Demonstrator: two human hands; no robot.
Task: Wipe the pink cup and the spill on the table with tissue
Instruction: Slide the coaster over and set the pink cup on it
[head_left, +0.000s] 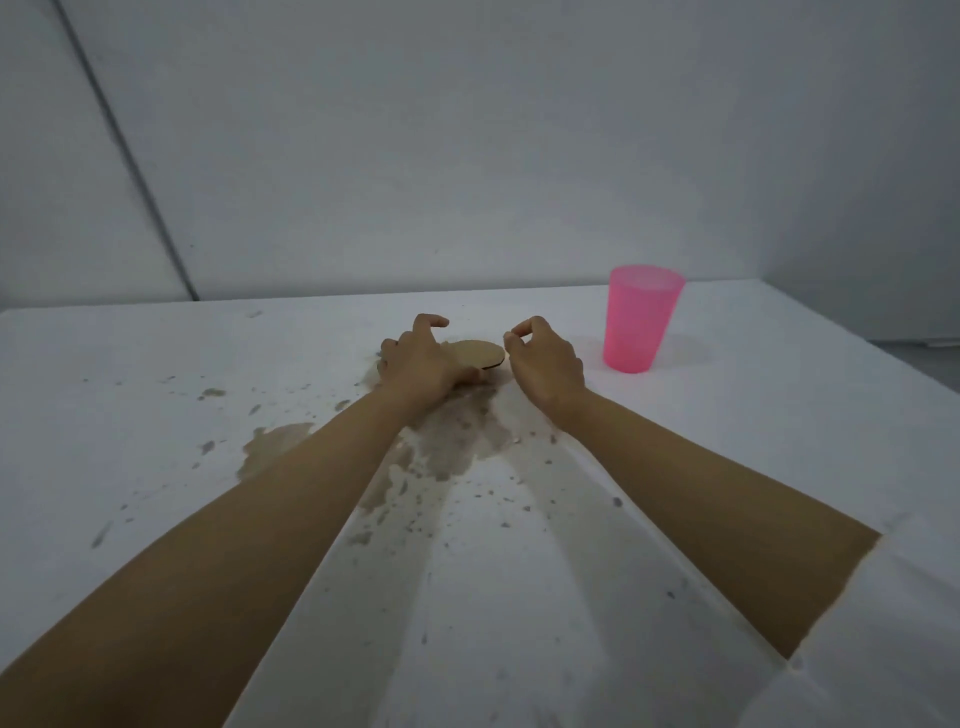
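The pink cup (640, 322) stands upright on the white-covered table (130, 358), to the right of both hands. A brown spill (460, 441) spreads over the cloth in the middle, with another patch (275, 441) to the left and many small splashes around it. At the far end of the spill lies a flat round tan disc (480, 353). My left hand (423, 361) rests on the disc's left part and grips it. My right hand (545, 364) is just right of the disc, thumb and forefinger pinched together with nothing in them. No tissue is in view.
A plain grey wall (467, 156) rises behind the table's far edge. The cloth has long folds (597, 467) running toward me under my right forearm. A white sleeve (883, 623) covers my right upper arm at the lower right.
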